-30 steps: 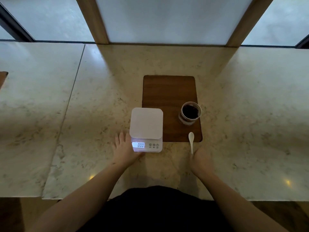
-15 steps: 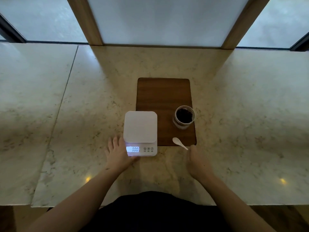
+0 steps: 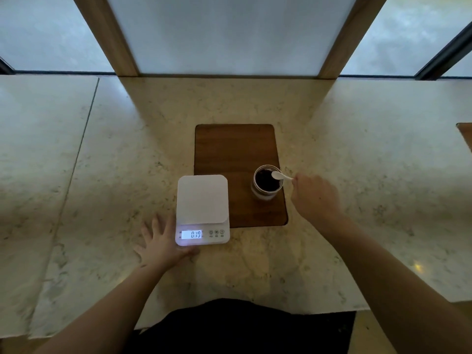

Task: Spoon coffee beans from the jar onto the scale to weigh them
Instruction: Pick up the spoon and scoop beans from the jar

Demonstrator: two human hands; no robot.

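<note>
A white digital scale (image 3: pixel 202 200) with a lit display sits on the marble counter, its platform bare. To its right a small glass jar (image 3: pixel 265 195) of dark coffee beans stands on a brown wooden board (image 3: pixel 235 149). My right hand (image 3: pixel 315 198) holds a white spoon (image 3: pixel 280 176) by its handle, with the bowl over the jar's right rim. My left hand (image 3: pixel 163 242) lies flat on the counter, fingers spread, touching the scale's front left corner.
The marble counter (image 3: pixel 127 154) runs wide to both sides, with a seam at the left. Wooden window posts (image 3: pixel 112 37) rise at the back. A brown wooden edge (image 3: pixel 466 137) shows at the far right.
My right hand picked the spoon up from the counter and carried it up to the jar's mouth. The scale reading changed. My left hand stayed at the scale.
</note>
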